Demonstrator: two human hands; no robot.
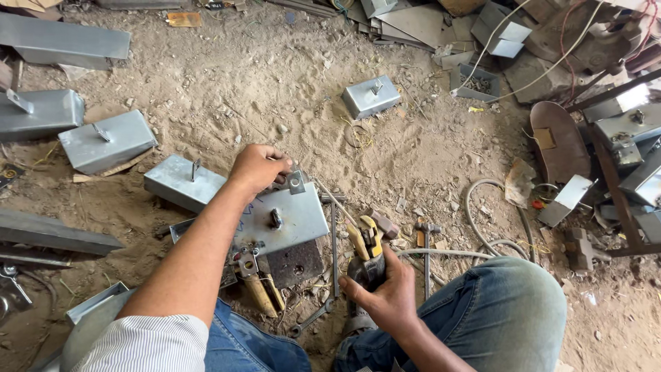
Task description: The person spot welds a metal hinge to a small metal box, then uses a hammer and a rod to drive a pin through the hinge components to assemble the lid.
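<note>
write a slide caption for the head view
Left hand holds a small bracket on a metal box; right hand grips yellow-handled tool.

On the sandy floor [289, 83], a metal box [286, 217] just before the knees, left hand [258, 167] on its far edge. To its right, a welding holder [366, 256] in the right hand [387, 297]; a hammer [427, 241] further right. Behind-left, more boxes [107, 141]; another box [372, 96] far behind.
</note>
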